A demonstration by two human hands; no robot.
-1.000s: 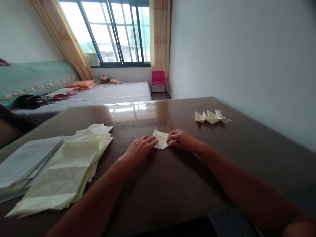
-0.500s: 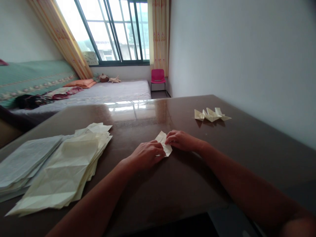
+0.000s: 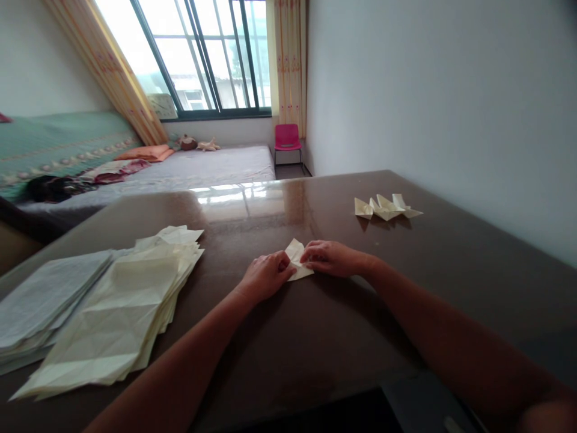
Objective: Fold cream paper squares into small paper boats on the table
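Observation:
A small folded piece of cream paper (image 3: 296, 260) lies on the dark glossy table (image 3: 315, 337) in front of me. My left hand (image 3: 265, 278) has its fingers curled and pinches the paper's left edge. From the other side, my right hand (image 3: 331, 258) presses closed fingers on the paper's right part. One pointed flap of the paper sticks up between the two hands.
A thick stack of cream paper sheets (image 3: 112, 313) lies at the left of the table. Several finished folded paper shapes (image 3: 385, 207) sit at the far right. A white wall runs along the right. Beyond the table are a bed (image 3: 180, 171) and a pink chair (image 3: 286, 139).
The paper went from lying flat and wide to a narrower fold with a flap raised. My left hand moved onto it, then drew back a little and curled tighter.

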